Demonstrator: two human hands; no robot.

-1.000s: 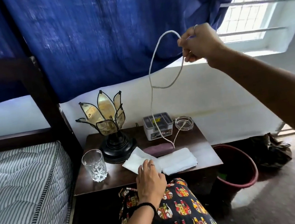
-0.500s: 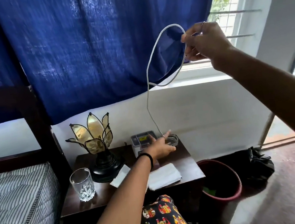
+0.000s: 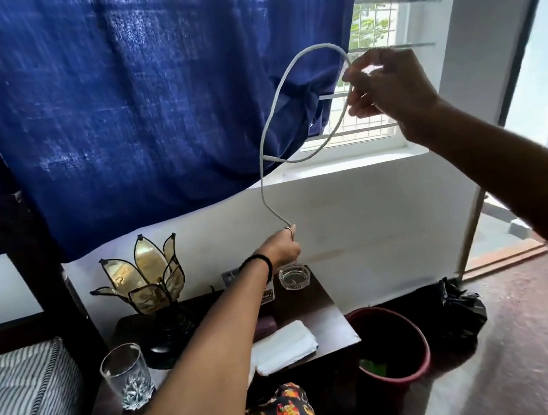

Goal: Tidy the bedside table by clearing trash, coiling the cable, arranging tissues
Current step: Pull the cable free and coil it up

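Note:
A white cable point(image 3: 265, 132) hangs in a loop in front of the blue curtain. My right hand point(image 3: 389, 89) holds its top, raised high near the window. My left hand point(image 3: 282, 247) grips the cable's lower end above the dark wooden bedside table point(image 3: 326, 311). A stack of white tissues point(image 3: 283, 347) lies on the table near its front edge, partly hidden by my left forearm.
On the table stand a lotus-shaped lamp point(image 3: 153, 287), a cut drinking glass point(image 3: 127, 377), a glass ashtray point(image 3: 294, 276) and a small box behind my arm. A maroon bin point(image 3: 419, 362) sits right of the table beside a black bag point(image 3: 458, 315). A striped mattress point(image 3: 21, 410) lies left.
My left hand left the tissues, reached to the back of the table, took the cable's lower end and lifted it. My right hand has kept the loop raised.

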